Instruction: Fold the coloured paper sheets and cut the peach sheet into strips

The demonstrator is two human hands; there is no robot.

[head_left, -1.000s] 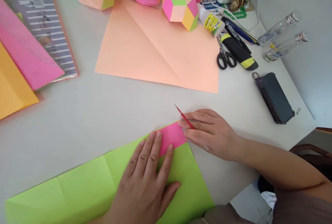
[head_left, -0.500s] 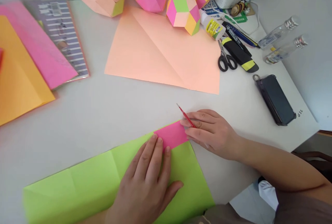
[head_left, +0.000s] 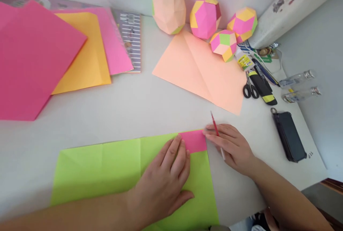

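A large creased green sheet [head_left: 118, 166] lies on the white table. On its upper right corner rests a small pink paper rectangle [head_left: 194, 141], its edges close to those of the green sheet. My left hand [head_left: 167, 174] lies flat with fingers apart, fingertips on the left end of the pink piece. A thin red pen refill [head_left: 215, 124] with a pale lower end is held between the fingers of my right hand [head_left: 232, 147]. The fingertips of that hand touch the pink piece's right edge.
Behind are a peach sheet [head_left: 198, 70] and several paper balls [head_left: 169, 9]. Pink sheets [head_left: 34, 59] and an orange sheet [head_left: 88, 52] lie at the left. On the right are scissors [head_left: 251, 90], a cutter [head_left: 264, 88], glue [head_left: 245, 61], bottles [head_left: 301, 95] and a phone [head_left: 291, 136].
The camera view has shifted, showing more of the left and back. The refill now stands more upright in my right hand. My left hand stays on the pink piece.
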